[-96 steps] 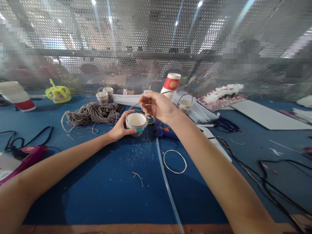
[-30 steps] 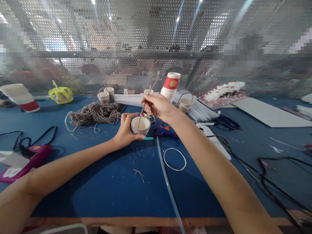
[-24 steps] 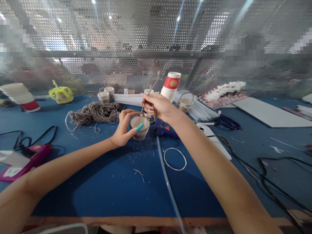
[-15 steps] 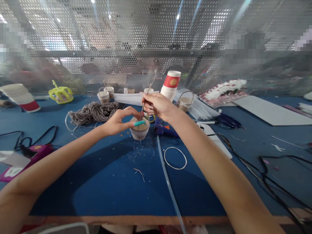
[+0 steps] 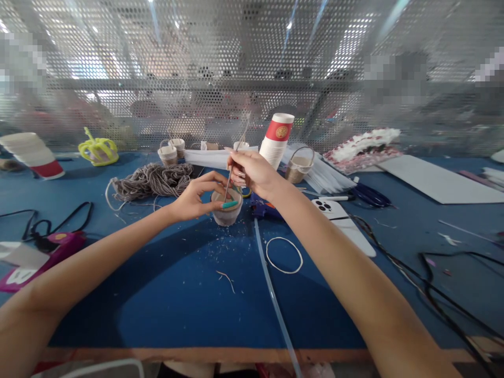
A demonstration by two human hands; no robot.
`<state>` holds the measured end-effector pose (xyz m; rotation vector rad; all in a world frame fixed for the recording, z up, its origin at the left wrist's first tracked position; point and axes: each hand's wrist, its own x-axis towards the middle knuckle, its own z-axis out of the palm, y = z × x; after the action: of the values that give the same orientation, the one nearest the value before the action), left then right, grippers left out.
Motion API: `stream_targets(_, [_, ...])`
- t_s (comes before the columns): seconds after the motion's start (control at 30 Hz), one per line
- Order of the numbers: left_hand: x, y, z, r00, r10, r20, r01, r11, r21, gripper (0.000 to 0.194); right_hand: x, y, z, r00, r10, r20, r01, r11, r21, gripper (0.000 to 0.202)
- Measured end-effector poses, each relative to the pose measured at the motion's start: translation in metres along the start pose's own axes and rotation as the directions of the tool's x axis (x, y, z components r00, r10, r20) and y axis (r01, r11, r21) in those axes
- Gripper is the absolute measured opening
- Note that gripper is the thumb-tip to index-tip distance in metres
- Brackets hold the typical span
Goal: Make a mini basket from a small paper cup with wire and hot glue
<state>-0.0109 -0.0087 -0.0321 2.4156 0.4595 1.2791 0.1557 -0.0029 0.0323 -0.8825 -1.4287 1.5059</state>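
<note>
A small wrapped cup [image 5: 226, 216] stands upright on the blue table, with bits of debris in front of it. My left hand [image 5: 199, 197] is closed on its rim, the thumb with a long turquoise nail lying across the near side and the fingers at the back. My right hand [image 5: 249, 170] pinches a thin grey cord [image 5: 243, 134] above the cup. The cord's upper end sticks up past the fingers, and its lower part runs down into the cup, beside my left fingers.
Grey yarn [image 5: 151, 181] lies left of the cup, stacked paper cups [image 5: 276, 137] behind. A blue glue gun [image 5: 264, 208] with a long clear stick [image 5: 273, 299], a white ring [image 5: 284, 255] and a phone [image 5: 348, 226] are at right. A purple glue gun [image 5: 65, 251] is at left.
The cup has shifted very slightly to the right in view. My left thumb has moved slightly right and down along the rim. The upper end of the cord has tilted a little left.
</note>
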Motion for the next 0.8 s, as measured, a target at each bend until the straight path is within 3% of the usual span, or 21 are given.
stream_targets(0.4, [0.004, 0.011, -0.001, 0.996, 0.069, 0.048, -0.076, 0.984, 0.160, 0.007, 0.001, 0.001, 0.000, 1.000, -0.021, -0.004, 0.021, 1.000, -0.007, 0.042])
stream_targets(0.8, [0.002, 0.015, 0.005, 0.988, 0.072, 0.138, -0.107, 0.957, 0.269, 0.013, -0.001, -0.002, 0.002, 1.000, -0.013, -0.019, 0.012, 1.000, -0.015, 0.042])
